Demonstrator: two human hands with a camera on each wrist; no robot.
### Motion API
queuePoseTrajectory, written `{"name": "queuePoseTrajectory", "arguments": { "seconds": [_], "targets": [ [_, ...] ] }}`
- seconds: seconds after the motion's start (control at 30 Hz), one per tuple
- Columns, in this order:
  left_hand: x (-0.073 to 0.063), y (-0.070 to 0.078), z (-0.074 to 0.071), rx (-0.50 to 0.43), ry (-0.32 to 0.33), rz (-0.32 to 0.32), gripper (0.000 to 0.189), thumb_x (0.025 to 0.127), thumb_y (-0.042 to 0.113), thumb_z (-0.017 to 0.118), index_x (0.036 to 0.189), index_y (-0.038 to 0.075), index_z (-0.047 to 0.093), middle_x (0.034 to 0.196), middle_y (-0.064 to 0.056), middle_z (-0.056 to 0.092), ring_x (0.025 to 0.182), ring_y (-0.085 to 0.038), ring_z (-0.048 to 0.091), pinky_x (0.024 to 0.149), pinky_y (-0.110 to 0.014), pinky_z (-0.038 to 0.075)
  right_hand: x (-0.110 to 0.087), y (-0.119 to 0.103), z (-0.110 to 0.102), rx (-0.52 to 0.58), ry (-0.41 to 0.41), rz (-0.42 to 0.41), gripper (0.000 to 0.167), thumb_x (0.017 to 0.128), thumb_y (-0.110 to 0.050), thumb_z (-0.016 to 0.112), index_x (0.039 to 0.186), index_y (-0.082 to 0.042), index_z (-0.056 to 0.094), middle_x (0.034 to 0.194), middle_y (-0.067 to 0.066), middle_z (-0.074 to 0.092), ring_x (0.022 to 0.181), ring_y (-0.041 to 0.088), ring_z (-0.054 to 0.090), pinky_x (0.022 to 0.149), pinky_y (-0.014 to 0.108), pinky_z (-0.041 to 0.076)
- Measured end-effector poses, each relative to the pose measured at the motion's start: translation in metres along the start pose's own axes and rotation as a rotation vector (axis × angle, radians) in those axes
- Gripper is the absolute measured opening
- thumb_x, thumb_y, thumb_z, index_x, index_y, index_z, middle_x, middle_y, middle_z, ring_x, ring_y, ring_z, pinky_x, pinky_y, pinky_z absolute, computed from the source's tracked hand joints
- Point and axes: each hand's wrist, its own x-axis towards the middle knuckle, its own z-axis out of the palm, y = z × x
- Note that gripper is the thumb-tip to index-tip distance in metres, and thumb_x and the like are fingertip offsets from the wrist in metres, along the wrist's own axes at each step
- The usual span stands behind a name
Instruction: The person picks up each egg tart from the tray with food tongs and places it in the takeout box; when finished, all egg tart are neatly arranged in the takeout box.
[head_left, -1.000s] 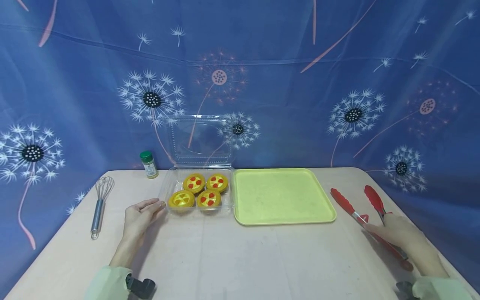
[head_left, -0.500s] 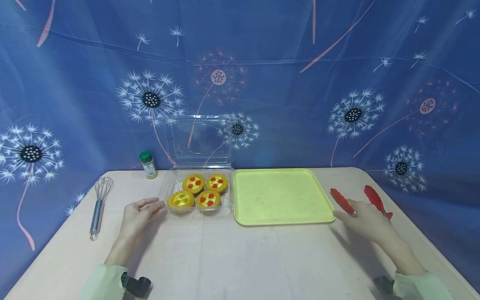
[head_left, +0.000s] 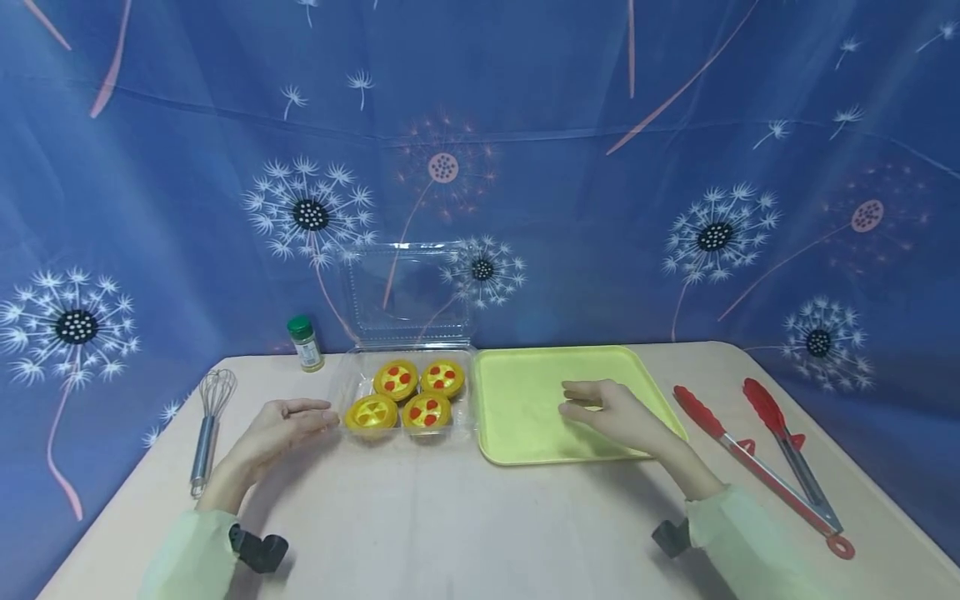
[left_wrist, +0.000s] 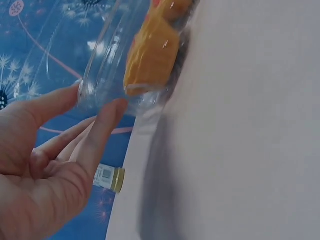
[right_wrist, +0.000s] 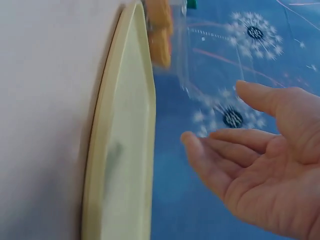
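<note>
My left hand [head_left: 281,433] is at the left side of a clear plastic container [head_left: 463,417], fingertips right at its wall, fingers apart and relaxed. In the left wrist view, the fingers [left_wrist: 107,120] meet the container's corner [left_wrist: 90,97]. Inside the container sit several egg tarts [head_left: 426,411], most topped with red pieces and one with yellow ones. Its hinged lid [head_left: 408,292] stands raised at the back. My right hand [head_left: 618,414] hovers over a pale yellow tray [head_left: 517,450] with nothing in it, thumb and fingers apart.
Red-tipped tongs [head_left: 780,483] lie spread at the right of the table. A whisk [head_left: 206,433] lies at the left, and a green-capped seasoning bottle [head_left: 306,346] stands behind. A blue patterned curtain [head_left: 555,208] hangs along the back edge.
My right hand has left the tongs and moved left to above the tray. The tongs stay lying on the table. My left hand stays beside the container. The head view has tilted slightly.
</note>
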Motion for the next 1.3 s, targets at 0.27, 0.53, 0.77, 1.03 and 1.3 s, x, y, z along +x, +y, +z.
{"name": "queuePoseTrajectory", "arguments": {
  "seconds": [0.27,0.53,0.77,1.03,1.3],
  "targets": [
    [0.03,-0.001,-0.013,0.059,0.01,0.006,0.057,0.096,0.027,0.064,0.136,-0.011,0.048,0.117,-0.009,0.07,0.098,0.001,0.063,0.093,-0.019,0.054,0.056,-0.017,0.055,0.279,-0.098,0.009,0.051,0.099,-0.02,0.059,0.135,0.014,0.047,0.13,0.028,0.057,0.115,0.035,0.061,0.097,0.039,0.056],
    [0.067,-0.006,-0.017,-0.022,-0.061,0.04,0.054,0.098,0.019,0.06,0.138,-0.014,0.042,0.129,-0.018,0.062,0.105,-0.004,0.063,0.099,-0.024,0.053,0.094,-0.028,0.084,0.359,-0.031,0.096,0.049,0.095,-0.01,0.061,0.133,0.016,0.047,0.12,0.027,0.063,0.112,0.036,0.063,0.098,0.039,0.055],
    [0.093,-0.009,-0.02,-0.097,-0.085,0.059,0.055,0.1,0.016,0.056,0.143,-0.013,0.036,0.14,-0.025,0.05,0.116,-0.012,0.061,0.105,-0.029,0.048,0.129,-0.018,0.095,0.482,0.15,0.18,0.039,0.092,-0.006,0.063,0.126,0.013,0.057,0.12,0.025,0.064,0.099,0.024,0.068,0.091,0.033,0.059],
    [0.113,-0.014,-0.015,-0.219,-0.073,0.15,0.056,0.101,0.005,0.051,0.147,-0.013,0.026,0.144,-0.032,0.039,0.103,-0.001,0.064,0.103,-0.025,0.05,0.165,-0.006,0.104,0.763,0.26,0.266,0.034,0.091,0.002,0.062,0.124,0.01,0.06,0.117,0.024,0.066,0.09,0.013,0.068,0.088,0.028,0.059],
    [0.121,-0.013,-0.012,-0.535,-0.07,0.091,0.056,0.1,0.0,0.052,0.147,-0.012,0.025,0.112,-0.003,0.071,0.102,-0.007,0.067,0.098,-0.022,0.052,0.183,-0.003,0.1,0.919,0.23,0.271,0.038,0.09,0.004,0.063,0.128,0.01,0.057,0.108,0.022,0.07,0.076,0.01,0.069,0.065,0.014,0.058]
  ]
}}
